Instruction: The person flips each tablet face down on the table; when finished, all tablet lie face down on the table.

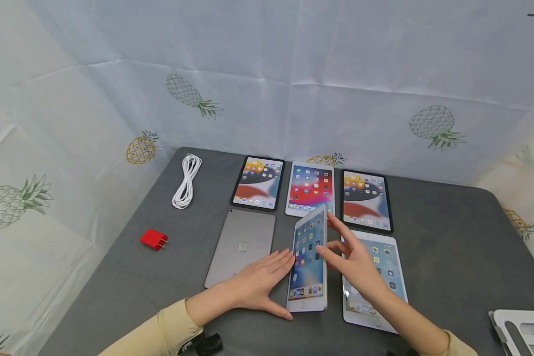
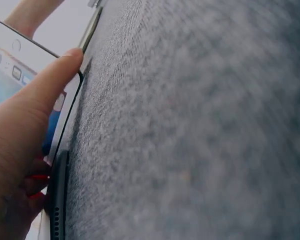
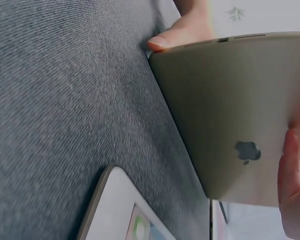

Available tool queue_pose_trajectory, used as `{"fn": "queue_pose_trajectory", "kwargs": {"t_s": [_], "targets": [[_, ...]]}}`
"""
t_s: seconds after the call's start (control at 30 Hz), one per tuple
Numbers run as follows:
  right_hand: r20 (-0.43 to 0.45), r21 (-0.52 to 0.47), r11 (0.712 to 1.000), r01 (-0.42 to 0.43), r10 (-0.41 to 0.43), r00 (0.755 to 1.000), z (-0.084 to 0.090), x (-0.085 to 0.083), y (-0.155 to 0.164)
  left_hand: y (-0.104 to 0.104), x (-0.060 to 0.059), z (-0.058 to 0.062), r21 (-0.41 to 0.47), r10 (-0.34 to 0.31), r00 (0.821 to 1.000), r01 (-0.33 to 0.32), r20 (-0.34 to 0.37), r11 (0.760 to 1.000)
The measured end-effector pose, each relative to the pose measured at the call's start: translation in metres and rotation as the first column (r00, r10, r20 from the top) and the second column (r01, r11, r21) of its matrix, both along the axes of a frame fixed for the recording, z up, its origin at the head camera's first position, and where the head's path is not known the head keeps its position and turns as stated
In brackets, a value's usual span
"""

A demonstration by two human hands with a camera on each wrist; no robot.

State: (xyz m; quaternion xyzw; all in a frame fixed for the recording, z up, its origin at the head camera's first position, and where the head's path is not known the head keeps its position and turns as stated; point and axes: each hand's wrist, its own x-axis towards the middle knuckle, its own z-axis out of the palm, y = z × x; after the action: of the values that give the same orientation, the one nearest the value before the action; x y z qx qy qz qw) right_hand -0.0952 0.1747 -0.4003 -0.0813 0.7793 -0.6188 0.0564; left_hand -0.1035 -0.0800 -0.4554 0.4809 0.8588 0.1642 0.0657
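A white-fronted tablet with its screen lit stands tilted on its left long edge at the middle of the table. My right hand pinches its raised right edge, thumb on the screen side and fingers behind. Along the lower edge lies my left hand, fingers straight against the tablet, thumb near the bottom corner. The right wrist view shows the tablet's gold-grey back with a dark apple logo, lifted off the cloth. Under my right forearm a white tablet lies face up. Beside my left hand a grey tablet lies face down.
Along the back lie a black-framed tablet, a white one and another black-framed one, all lit. A coiled white cable and red plug adapter sit left. A white stand is at the right front corner.
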Motion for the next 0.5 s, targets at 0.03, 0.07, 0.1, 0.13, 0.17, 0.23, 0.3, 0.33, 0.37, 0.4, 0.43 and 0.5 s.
{"fn": "queue_pose_trajectory", "kwargs": {"t_s": [0.03, 0.07, 0.1, 0.13, 0.17, 0.23, 0.3, 0.33, 0.37, 0.4, 0.43, 0.5], "targets": [[-0.001, -0.006, 1.0, -0.004, 0.003, 1.0, 0.0, -0.001, -0.003, -0.001, 0.0, 0.0, 0.011, 0.005, 1.0, -0.006, 0.02, 1.0], [0.001, -0.013, 1.0, -0.005, 0.005, 1.0, 0.0, -0.001, -0.006, -0.001, 0.001, 0.002, 0.031, 0.013, 0.999, -0.014, 0.046, 0.999], [0.006, -0.021, 1.0, -0.006, 0.006, 1.0, 0.0, -0.002, -0.009, -0.001, 0.002, 0.004, 0.058, 0.022, 0.997, -0.027, 0.074, 0.998], [0.015, -0.03, 1.0, -0.009, 0.009, 1.0, 0.0, -0.002, -0.011, -0.002, 0.003, 0.007, 0.091, 0.033, 0.995, -0.042, 0.099, 0.995], [0.021, -0.041, 0.999, -0.013, 0.014, 1.0, 0.0, -0.003, -0.013, -0.002, 0.004, 0.01, 0.135, 0.04, 0.992, -0.056, 0.124, 0.989], [0.029, -0.058, 0.998, -0.016, 0.018, 0.999, -0.001, -0.003, -0.016, -0.001, 0.008, 0.017, 0.248, 0.046, 0.982, -0.091, 0.183, 0.964], [0.027, -0.07, 0.997, -0.019, 0.021, 0.999, -0.001, -0.003, -0.018, 0.001, 0.013, 0.025, 0.375, 0.02, 0.96, -0.128, 0.28, 0.918], [0.024, -0.075, 0.997, -0.021, 0.023, 0.999, -0.002, -0.003, -0.019, 0.003, 0.015, 0.029, 0.427, 0.001, 0.946, -0.148, 0.325, 0.892], [0.021, -0.077, 0.997, -0.021, 0.022, 1.0, -0.002, -0.003, -0.02, 0.004, 0.018, 0.033, 0.471, -0.019, 0.931, -0.166, 0.364, 0.866], [0.019, -0.078, 0.997, -0.02, 0.022, 1.0, -0.002, -0.003, -0.021, 0.006, 0.021, 0.036, 0.504, -0.033, 0.912, -0.196, 0.41, 0.841], [0.017, -0.078, 0.997, -0.019, 0.021, 1.0, -0.003, -0.003, -0.022, 0.008, 0.023, 0.039, 0.525, -0.045, 0.889, -0.228, 0.456, 0.82], [0.018, -0.076, 0.997, -0.015, 0.017, 1.0, -0.003, -0.003, -0.023, 0.011, 0.029, 0.044, 0.529, -0.034, 0.853, -0.291, 0.52, 0.797]]}}
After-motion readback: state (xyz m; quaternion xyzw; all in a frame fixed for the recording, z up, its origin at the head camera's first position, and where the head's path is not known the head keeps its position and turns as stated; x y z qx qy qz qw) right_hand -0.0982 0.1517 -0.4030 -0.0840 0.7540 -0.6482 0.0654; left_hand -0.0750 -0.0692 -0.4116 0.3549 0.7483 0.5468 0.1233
